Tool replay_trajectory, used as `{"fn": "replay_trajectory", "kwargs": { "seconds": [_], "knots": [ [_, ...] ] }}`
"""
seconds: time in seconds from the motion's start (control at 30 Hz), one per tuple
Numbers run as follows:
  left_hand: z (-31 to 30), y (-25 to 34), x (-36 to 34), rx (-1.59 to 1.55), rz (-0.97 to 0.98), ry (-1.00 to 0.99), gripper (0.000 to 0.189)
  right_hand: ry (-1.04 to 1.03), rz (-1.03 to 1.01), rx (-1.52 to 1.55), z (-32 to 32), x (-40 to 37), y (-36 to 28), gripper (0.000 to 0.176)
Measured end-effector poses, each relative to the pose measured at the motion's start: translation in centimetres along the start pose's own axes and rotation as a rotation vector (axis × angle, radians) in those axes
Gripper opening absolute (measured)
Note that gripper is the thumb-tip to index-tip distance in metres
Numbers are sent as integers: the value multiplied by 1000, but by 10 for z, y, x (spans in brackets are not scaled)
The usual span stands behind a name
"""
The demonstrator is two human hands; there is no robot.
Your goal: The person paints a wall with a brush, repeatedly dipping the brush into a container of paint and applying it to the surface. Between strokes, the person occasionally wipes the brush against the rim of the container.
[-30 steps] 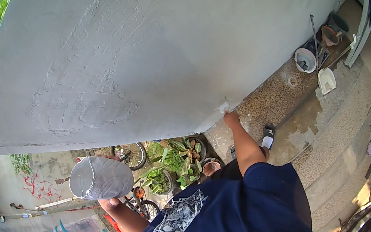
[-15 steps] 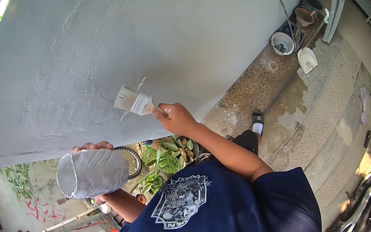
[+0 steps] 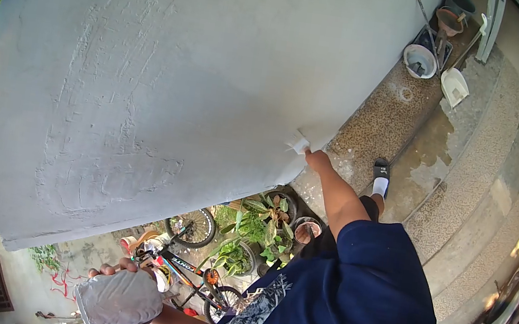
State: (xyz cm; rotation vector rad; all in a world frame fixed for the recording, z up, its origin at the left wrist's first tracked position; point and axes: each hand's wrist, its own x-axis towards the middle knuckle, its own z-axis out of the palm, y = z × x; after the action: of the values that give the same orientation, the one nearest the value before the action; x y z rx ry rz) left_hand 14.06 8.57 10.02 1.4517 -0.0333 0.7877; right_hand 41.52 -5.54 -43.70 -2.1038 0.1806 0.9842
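Observation:
My right hand point(image 3: 318, 161) is closed around the handle of a paintbrush point(image 3: 300, 144). The brush's whitish bristles are at the lower part of the grey wall point(image 3: 219, 70), close to its bottom edge; they look to be touching it. At the lower left, my left hand point(image 3: 114, 269) grips a grey-smeared, rounded container point(image 3: 120, 301) from behind, with fingertips showing over its upper side. The container is tilted so that its side faces me, and its contents are hidden. Rough ridges and streaks mark the wall's left part.
Potted plants point(image 3: 271, 220) and an orange-and-black bicycle point(image 3: 191, 268) stand below the wall's edge. A pebbled step point(image 3: 379, 116) runs along the wall's foot. Farther up are a white basin point(image 3: 419, 61), a white dustpan point(image 3: 454, 88) and buckets. Motorbikes are at the lower right.
My right hand has carried the brush rightward and up to the wall's lower edge. The container in my left hand has moved lower and turned, hiding its opening. My view has shifted.

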Motion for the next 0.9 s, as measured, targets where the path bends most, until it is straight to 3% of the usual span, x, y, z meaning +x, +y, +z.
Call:
{"fn": "replay_trajectory", "kwargs": {
  "seconds": [0.1, 0.27, 0.33, 0.4, 0.47, 0.53, 0.57, 0.63, 0.73, 0.83, 0.9],
  "knots": [
    [-5, 3, -8, 78, 55, 16, 113, 138, 28, 36, 16, 10, 4, 63],
    [-21, -2, -14, 170, 112, 70, 115, 81, -145, 106, 26, -25, -36, 61],
    [-39, -9, -10, 97, 106, -66, 115, 132, -178, 175, 17, -67, -55, 59],
    [-12, -17, -2, 21, 43, -90, 115, 52, -252, 199, -5, -117, -78, 56],
    [-7, -25, 3, 35, 62, 67, 112, -61, -400, 229, -33, -172, -112, 49],
    [10, -31, 9, -51, 21, 76, 109, 87, -817, 517, -43, -220, -142, 43],
    [9, -35, 12, -55, 49, 57, 107, 89, -815, 516, -58, -239, -156, 43],
    [11, -37, 15, -69, 57, 26, 107, -103, -924, 268, -81, -260, -180, 43],
    [15, -35, 18, -50, 25, -5, 109, -51, -777, 396, -70, -217, -184, 48],
    [2, -36, 16, -8, 37, -22, 108, 100, -697, 173, -47, -124, -130, 54],
    [0, -34, 12, 89, 15, 135, 109, 195, -624, 198, -28, -83, -84, 47]
  ]
}}
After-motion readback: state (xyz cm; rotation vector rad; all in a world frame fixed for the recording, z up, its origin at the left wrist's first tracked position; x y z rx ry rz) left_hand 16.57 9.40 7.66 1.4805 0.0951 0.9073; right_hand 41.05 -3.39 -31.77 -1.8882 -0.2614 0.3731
